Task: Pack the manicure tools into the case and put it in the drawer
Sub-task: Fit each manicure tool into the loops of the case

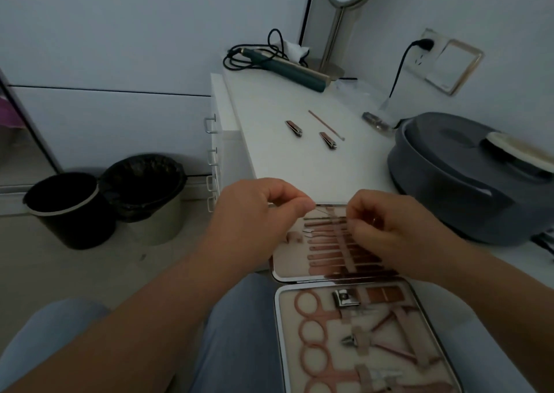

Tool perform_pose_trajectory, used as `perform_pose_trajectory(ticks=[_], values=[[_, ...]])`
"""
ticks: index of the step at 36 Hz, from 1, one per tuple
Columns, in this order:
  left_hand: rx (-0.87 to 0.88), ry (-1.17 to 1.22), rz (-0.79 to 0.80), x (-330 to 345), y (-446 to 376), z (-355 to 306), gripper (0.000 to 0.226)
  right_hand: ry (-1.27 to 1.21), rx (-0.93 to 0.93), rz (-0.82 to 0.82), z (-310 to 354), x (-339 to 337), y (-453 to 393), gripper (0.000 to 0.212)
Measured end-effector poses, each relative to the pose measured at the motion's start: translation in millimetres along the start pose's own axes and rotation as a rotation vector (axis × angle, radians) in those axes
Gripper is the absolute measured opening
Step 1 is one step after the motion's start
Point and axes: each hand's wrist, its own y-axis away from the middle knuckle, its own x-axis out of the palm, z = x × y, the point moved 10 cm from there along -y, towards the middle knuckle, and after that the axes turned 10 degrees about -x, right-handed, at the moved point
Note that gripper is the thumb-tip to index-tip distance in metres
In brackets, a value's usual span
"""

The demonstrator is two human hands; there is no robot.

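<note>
An open manicure case point(280, 326) lies at the table's near edge, partly over my lap. Its far half holds a row of thin rose-gold tools point(326, 249) under a strap, and its near half holds scissors point(311, 326) and nippers. My left hand point(254, 213) and my right hand point(386, 231) are over the far half, and together they pinch a thin tool at the top of the row. Farther back on the white table point(299, 168) lie two nail clippers point(293, 128) point(328, 139) and a thin stick tool point(325, 124).
A grey round appliance point(467, 177) stands at the right. A hair straightener with its cord point(284, 66) and a mirror stand point(338, 33) are at the back. A white drawer unit with handles point(214, 153) sits left of the table, and two bins point(105, 201) stand on the floor.
</note>
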Motion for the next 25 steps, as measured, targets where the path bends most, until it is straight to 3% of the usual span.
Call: perform_pose_trajectory(ticks=[7, 16, 25], values=[[0.139, -0.248, -0.038, 12.6, -0.5, -9.0, 0.010, -0.326, 0.120, -0.177, -28.9, -5.0, 5.9, 0.014], [0.160, -0.314, 0.002, 27.0, -8.5, -13.0, 0.012, 0.026, 0.120, -0.283, -48.6, -27.9, 14.1, 0.012], [0.147, -0.445, 0.168, 53.2, -8.2, -4.9, 0.019, 0.077, 0.200, -0.252, -70.1, -28.0, 24.6, 0.013]])
